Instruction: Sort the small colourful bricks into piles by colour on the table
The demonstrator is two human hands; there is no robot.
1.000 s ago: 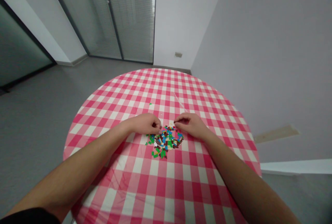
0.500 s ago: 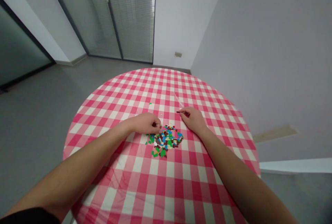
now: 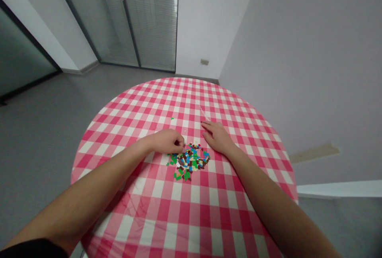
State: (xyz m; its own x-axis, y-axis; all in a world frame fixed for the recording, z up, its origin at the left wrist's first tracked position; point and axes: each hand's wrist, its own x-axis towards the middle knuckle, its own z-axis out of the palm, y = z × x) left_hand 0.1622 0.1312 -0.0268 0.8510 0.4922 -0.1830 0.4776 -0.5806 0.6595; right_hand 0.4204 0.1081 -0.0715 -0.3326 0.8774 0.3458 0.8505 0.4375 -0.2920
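A loose pile of small toy building bricks (image 3: 191, 162) in green, blue, brown, white and other colours lies on the table's middle. My left hand (image 3: 167, 140) rests at the pile's upper left edge, thumb and fingers pinched together. Whatever it may hold is too small to make out. To the pile's upper right, my right hand (image 3: 217, 135) lies low over the cloth, its thumb and fingers apart. At its outstretched fingertip shows a dark speck, perhaps a brown brick; the finger mostly covers it.
The round table wears a red-and-white checked cloth (image 3: 185, 214). A single green brick (image 3: 172, 118) lies beyond my left hand. A thin pale strip (image 3: 203, 111) lies beyond my right hand. Glass partitions (image 3: 143, 23) and walls stand past the table.
My right hand has opened from its pinch on a small dark brown brick, and its fingers now reach slightly farther out. My left hand stays in nearly the same place.
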